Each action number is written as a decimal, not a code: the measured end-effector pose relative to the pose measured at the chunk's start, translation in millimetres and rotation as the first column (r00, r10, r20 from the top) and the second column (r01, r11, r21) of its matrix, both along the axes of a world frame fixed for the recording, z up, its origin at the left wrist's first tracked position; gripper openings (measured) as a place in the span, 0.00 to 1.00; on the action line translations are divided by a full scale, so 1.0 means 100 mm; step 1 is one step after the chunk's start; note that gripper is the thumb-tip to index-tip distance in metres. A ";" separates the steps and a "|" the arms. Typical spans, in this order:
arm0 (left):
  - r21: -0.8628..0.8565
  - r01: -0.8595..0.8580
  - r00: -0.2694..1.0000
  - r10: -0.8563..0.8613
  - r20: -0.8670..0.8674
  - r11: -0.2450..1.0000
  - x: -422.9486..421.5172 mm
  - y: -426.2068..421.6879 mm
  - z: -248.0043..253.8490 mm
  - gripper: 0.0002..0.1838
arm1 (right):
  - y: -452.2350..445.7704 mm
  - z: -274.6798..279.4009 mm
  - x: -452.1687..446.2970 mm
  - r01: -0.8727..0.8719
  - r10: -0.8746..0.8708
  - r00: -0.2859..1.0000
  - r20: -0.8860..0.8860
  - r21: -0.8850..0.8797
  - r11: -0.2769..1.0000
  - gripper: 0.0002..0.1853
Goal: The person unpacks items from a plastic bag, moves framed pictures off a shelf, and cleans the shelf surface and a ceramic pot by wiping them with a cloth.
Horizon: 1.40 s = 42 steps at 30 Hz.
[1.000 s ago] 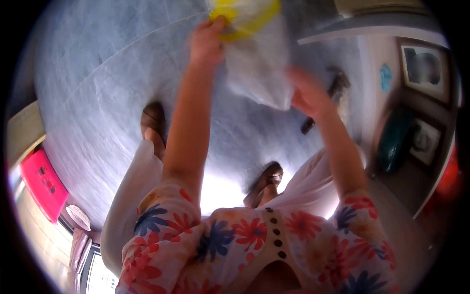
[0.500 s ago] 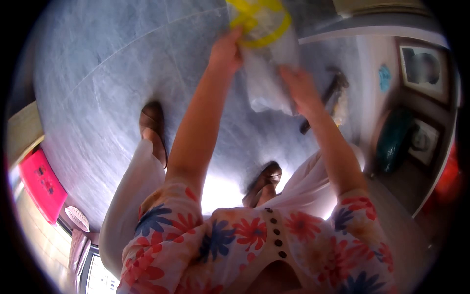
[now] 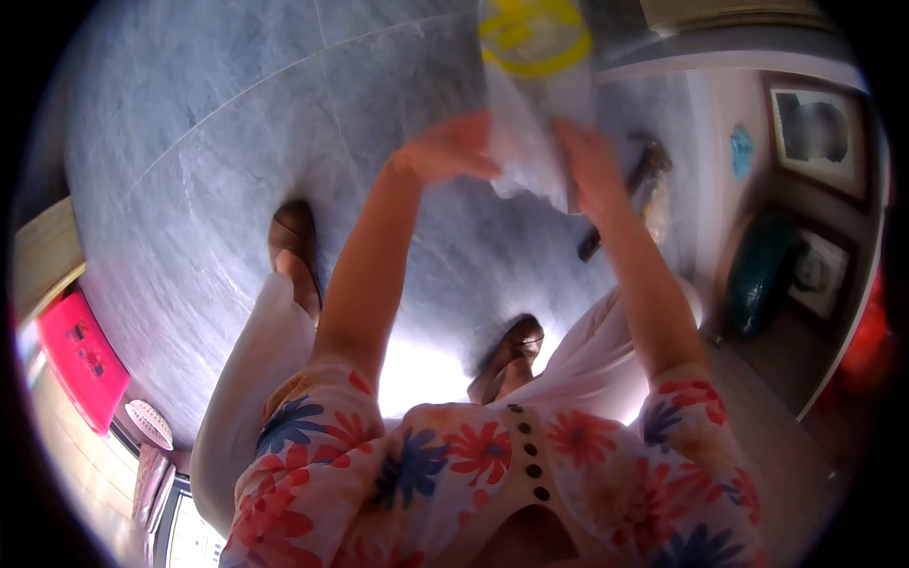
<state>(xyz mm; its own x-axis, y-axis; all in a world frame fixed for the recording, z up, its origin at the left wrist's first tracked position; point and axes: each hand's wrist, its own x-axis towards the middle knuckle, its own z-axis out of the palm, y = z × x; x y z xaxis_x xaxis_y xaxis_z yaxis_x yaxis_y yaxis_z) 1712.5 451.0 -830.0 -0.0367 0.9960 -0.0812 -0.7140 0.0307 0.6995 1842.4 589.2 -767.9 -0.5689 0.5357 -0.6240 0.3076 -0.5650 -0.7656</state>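
Bag (image 3: 542, 99): thin, translucent plastic, crinkled. Beneath bag, floor tiles (image 3: 237, 133): smooth, marbled, sheen. Right of bag, teal oval object (image 3: 760, 275): glossy. Below bag, trousers (image 3: 251, 379): soft matt cloth.

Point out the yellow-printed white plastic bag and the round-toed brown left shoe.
Yellow-printed white plastic bag (image 3: 536, 102): head view, pale part below print.
Round-toed brown left shoe (image 3: 293, 224): head view, toe part.

Fisheye distortion, black corners, white glare on floor (image 3: 256, 142), blurred bag (image 3: 537, 104)
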 end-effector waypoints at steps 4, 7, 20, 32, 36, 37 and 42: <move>-0.205 -0.083 0.997 0.079 -0.024 0.975 0.03 0.06 -0.07 0.27 | -0.01 0.02 0.00 -0.004 0.002 0.999 -0.044 -0.050 0.999 0.15; -0.176 -0.365 0.910 0.310 -0.276 0.914 0.26 0.19 -0.30 0.18 | -0.05 0.06 0.00 -0.045 0.033 0.994 -0.104 -0.117 0.992 0.15; -0.461 -0.478 0.862 0.501 -0.081 0.748 0.44 0.31 0.02 0.18 | -0.03 0.03 0.06 -0.229 0.225 0.973 -0.045 -0.174 0.958 0.15; -0.274 -0.369 0.689 0.459 0.561 0.888 0.32 0.19 0.09 0.17 | -0.11 0.02 0.10 -0.241 0.241 0.970 0.023 0.168 0.956 0.16; -0.384 -0.474 0.665 0.608 0.435 0.793 0.42 0.35 0.13 0.17 | -0.15 0.04 0.09 -0.331 0.337 0.941 0.032 0.299 0.895 0.18; -0.396 -0.473 0.664 0.614 0.426 0.787 0.42 0.34 0.15 0.17 | -0.14 0.08 0.08 -0.358 0.344 0.934 0.098 0.298 0.885 0.17; -0.341 -0.491 0.718 0.594 0.364 0.802 0.38 0.39 0.01 0.18 | -0.07 -0.04 0.09 -0.370 0.284 0.927 0.245 0.465 0.804 0.21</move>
